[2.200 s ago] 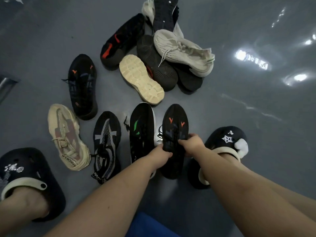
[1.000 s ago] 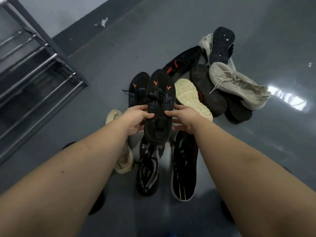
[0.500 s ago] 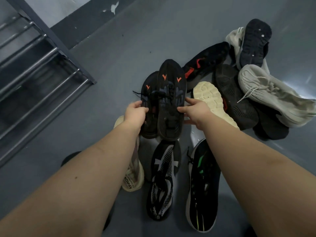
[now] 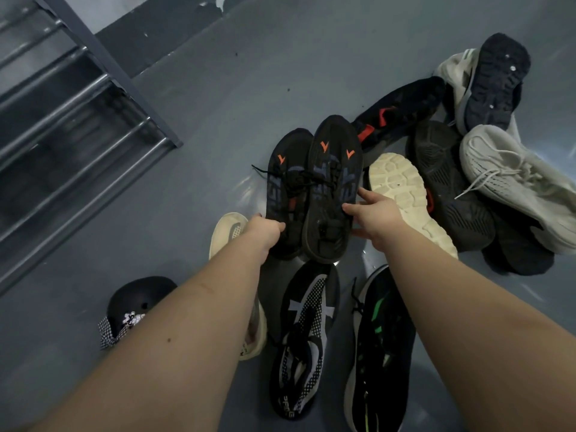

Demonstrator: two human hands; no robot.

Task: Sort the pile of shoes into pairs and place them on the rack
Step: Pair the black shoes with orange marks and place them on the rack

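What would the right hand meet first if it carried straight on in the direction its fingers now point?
Probably nothing new: the right hand already touches the black shoe with orange marks, its fingers pointing up-left across it. Beyond lies the matching shoe, though depth is unclear.

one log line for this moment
stage: pairing | left hand: grips left orange-marked shoe | right hand: holds its match | rack: not reached

floor: glossy grey smooth floor (image 4: 237, 88), faint glare | wall: pale wall (image 4: 131, 7) with dark chipped skirting band (image 4: 162, 32)

Black shoes (image 4: 314, 188), orange chevrons; cream sole (image 4: 405, 198).
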